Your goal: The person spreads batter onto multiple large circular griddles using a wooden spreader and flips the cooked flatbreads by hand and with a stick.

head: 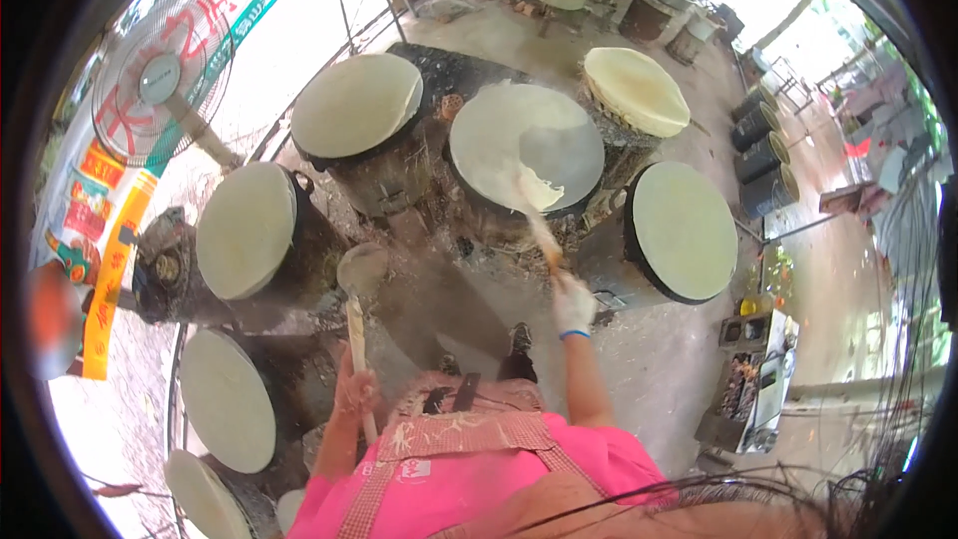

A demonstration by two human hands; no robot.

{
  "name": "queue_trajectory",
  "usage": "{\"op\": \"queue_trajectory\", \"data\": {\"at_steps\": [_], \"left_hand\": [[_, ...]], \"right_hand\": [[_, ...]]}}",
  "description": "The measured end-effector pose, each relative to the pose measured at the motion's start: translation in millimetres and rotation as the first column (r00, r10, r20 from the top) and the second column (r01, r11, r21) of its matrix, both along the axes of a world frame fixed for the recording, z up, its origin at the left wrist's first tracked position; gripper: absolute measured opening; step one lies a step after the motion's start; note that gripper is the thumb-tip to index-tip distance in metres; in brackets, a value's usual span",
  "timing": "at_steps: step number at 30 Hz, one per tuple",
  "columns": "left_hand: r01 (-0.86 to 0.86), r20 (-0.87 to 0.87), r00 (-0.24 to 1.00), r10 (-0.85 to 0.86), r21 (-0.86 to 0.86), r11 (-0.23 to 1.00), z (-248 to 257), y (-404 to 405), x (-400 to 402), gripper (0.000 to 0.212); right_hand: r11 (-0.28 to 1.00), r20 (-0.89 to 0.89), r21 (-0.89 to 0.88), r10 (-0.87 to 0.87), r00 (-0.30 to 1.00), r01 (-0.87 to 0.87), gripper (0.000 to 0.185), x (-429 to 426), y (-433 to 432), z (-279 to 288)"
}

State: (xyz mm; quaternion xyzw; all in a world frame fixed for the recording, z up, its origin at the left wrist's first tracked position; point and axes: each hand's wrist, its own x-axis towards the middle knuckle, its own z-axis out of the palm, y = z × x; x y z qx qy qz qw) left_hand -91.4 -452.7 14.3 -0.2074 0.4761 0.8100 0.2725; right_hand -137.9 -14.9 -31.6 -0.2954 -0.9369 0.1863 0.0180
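My right hand [575, 307], in a white glove with a blue cuff, grips a wooden-handled spreader [545, 238]. Its far end reaches onto a round griddle [569, 153] straight ahead. Pale batter [483, 123] covers much of that griddle, while a grey patch on its right shows the bare surface. A ragged lump of batter [545, 193] lies at the near edge, beside the spreader's end. Bare-skinned, my left hand [358, 391] is closed around the long pale handle of a ladle [363, 269]. The ladle's round bowl hangs above the floor, apart from the griddles.
Round pale sheets top drum stoves at the left [247, 232], upper left [358, 105] and right [685, 232]. A stack of flat sheets [636, 90] sits behind on the right. A fan [161, 78] stands far left. Dark bins [771, 191] line the right side.
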Motion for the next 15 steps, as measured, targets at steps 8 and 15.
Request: {"op": "queue_trajectory", "data": {"at_steps": [8,15], "left_hand": [[-0.099,0.261,0.941,-0.216,0.820,0.563,-34,1,10,0.017],[0.054,0.057,0.991,-0.123,0.663,0.747,0,23,10,0.024]], "right_hand": [[0.961,-0.338,-0.267,-0.029,0.941,-0.066,0.033,-50,-25,-26],[0.851,-0.459,-0.520,-0.351,0.817,0.073,0.028,-48,64,-38]]}}
